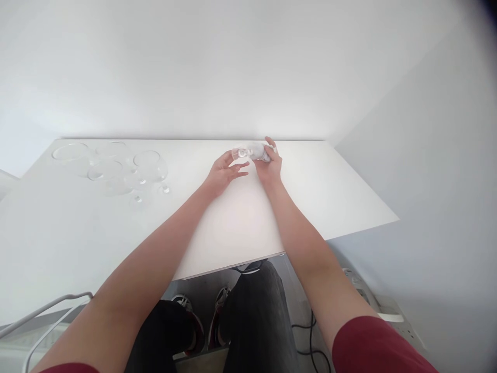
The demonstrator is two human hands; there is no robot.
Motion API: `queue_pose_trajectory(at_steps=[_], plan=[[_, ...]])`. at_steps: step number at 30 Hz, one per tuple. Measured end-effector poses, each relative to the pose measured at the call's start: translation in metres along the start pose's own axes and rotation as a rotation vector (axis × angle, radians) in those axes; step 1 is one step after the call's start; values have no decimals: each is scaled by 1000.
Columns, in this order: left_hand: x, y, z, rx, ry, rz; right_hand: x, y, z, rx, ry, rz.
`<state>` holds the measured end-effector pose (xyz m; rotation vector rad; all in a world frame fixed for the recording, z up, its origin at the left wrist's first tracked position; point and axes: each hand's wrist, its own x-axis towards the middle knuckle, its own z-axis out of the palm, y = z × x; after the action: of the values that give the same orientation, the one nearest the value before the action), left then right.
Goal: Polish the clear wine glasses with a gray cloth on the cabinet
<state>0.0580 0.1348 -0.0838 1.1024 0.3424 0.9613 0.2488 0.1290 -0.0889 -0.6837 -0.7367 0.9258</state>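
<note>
A clear glass piece, which looks like a small stemmed glass lying sideways, is held above the far part of the white table. My right hand is closed around its right end, with one finger raised behind it. Something whitish shows by those fingers, too faint to name. My left hand is at the left end, which flares into a clear round disc. Its fingers are spread, and an upper fingertip seems to touch the disc's edge while the lower ones point right beneath it.
Several clear glasses with round rims stand at the table's far left, with small clear knobs near them. A white wall rises behind the table. Black cables and a power strip lie below at right; a white cable runs at lower left.
</note>
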Motion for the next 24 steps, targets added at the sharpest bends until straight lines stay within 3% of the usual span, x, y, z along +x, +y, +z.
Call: queue_pose_trajectory(at_steps=[2, 4, 7, 9, 12, 14, 16, 18, 20, 22, 24], plan=[[-2, 4, 2, -90, -20, -156, 0, -1, -1, 8, 5, -35], [-3, 7, 2, -106, -16, -293, -3, 0, 2, -40, -98, -42], [-4, 7, -1, -45, -135, -368, -3, 5, 2, -126, -208, -27], [-4, 5, -3, -30, -159, -330, 3, 10, -6, -137, -112, -73], [-3, 3, -5, -65, -60, -274, 13, 16, -20, -178, 158, -195], [-2, 2, -4, -80, 3, -259, 13, 18, -20, -295, 186, -265], [-1, 0, -3, -82, 53, -253, 5, 19, -9, -484, -10, -303], [0, -2, -1, -82, 107, -236, -6, 18, 8, -673, -327, -322], [1, -4, 0, -87, 155, -203, -15, 15, 23, -783, -556, -371], [2, -5, 0, -71, 168, -198, -20, 11, 30, -825, -573, -426], [1, -4, 0, -39, 128, -218, -20, 7, 31, -818, -454, -434]])
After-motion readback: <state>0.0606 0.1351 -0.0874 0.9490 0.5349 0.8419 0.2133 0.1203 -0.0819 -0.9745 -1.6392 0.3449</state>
